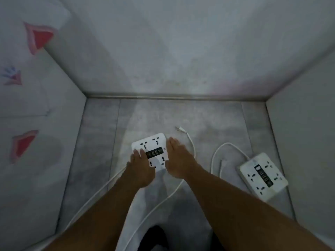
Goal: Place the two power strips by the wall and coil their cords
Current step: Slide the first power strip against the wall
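Note:
A white square power strip (152,144) lies on the grey floor in the middle. My left hand (140,169) grips its near left side, fingers over the top. My right hand (178,160) presses along its right edge, fingers together and extended. Its white cord (192,144) loops out to the right, ending in a plug (180,129) beyond the strip; another length of cord (94,196) trails back toward me. A second white power strip (263,175) lies at the right near the side wall, with its cord (220,149) arching to its left.
The back wall (172,60) meets the floor at a baseboard (172,97) beyond the strips. A left wall (32,115) carries red drawings. A right wall (308,133) stands close to the second strip.

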Demonstrator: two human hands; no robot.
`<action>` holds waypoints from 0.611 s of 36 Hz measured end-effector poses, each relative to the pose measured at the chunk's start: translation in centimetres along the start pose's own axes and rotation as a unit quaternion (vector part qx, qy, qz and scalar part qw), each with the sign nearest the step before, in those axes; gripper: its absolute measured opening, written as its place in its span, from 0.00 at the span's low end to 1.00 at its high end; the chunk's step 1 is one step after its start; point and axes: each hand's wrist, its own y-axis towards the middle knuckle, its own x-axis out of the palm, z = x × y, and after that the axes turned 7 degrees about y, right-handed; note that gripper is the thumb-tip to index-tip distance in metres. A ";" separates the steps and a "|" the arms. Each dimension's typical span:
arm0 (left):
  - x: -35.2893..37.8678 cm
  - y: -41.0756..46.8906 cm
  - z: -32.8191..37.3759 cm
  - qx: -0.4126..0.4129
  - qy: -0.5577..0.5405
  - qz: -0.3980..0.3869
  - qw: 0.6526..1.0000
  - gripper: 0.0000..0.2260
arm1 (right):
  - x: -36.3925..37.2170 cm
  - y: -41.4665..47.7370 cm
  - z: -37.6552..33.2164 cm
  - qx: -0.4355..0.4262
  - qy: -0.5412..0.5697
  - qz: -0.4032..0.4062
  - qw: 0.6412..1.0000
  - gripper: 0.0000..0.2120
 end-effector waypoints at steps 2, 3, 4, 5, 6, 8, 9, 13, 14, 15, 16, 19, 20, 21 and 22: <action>1.0 0.2 -0.4 0.001 0.016 0.016 1.000 0.36 | 0.9 -0.1 -0.4 0.005 0.022 0.006 1.000 0.39; 1.8 0.5 -0.8 0.008 0.017 0.032 0.999 0.36 | 1.5 -0.1 -0.4 0.000 0.025 0.016 1.000 0.38; 2.5 0.8 -1.1 0.017 0.016 0.048 0.999 0.35 | 2.2 -0.1 -0.3 -0.011 0.029 0.032 0.999 0.37; 3.1 1.2 -1.4 0.026 0.007 0.060 0.998 0.35 | 2.7 0.1 -0.3 -0.020 0.034 0.044 0.998 0.37; 3.5 1.6 -1.7 0.034 0.009 0.069 0.997 0.34 | 3.2 0.4 -0.2 -0.026 0.040 0.060 0.997 0.37; 4.4 2.1 -2.2 0.045 -0.006 0.086 0.995 0.34 | 4.2 0.8 0.0 -0.032 0.052 0.088 0.994 0.36; 4.9 2.3 -2.3 0.050 -0.018 0.096 0.994 0.34 | 4.6 1.0 0.0 -0.030 0.058 0.091 0.994 0.36; 6.6 3.1 -2.8 0.070 -0.099 0.136 0.983 0.36 | 6.1 1.7 0.1 -0.022 0.089 0.109 0.990 0.34; 7.0 3.3 -2.9 0.066 -0.122 0.140 0.980 0.36 | 6.4 1.8 0.1 -0.019 0.098 0.120 0.988 0.34; 7.6 3.5 -3.1 0.067 -0.132 0.153 0.977 0.37 | 6.7 1.9 -0.1 -0.011 0.105 0.128 0.986 0.34; 8.1 3.5 -3.1 0.081 -0.129 0.174 0.973 0.37 | 7.1 2.0 -0.2 -0.001 0.118 0.137 0.984 0.33; 9.3 3.5 -3.1 0.134 -0.140 0.233 0.953 0.37 | 7.8 2.4 -0.6 0.040 0.161 0.162 0.973 0.33; 9.3 3.4 -3.0 0.123 -0.173 0.232 0.949 0.36 | 7.9 2.5 -0.5 0.044 0.176 0.172 0.968 0.32; 9.3 3.4 -2.8 0.115 -0.201 0.233 0.944 0.35 | 8.1 2.5 -0.5 0.046 0.189 0.178 0.965 0.32; 9.4 3.4 -2.6 0.111 -0.227 0.242 0.937 0.35 | 8.2 2.5 -0.4 0.042 0.200 0.188 0.961 0.32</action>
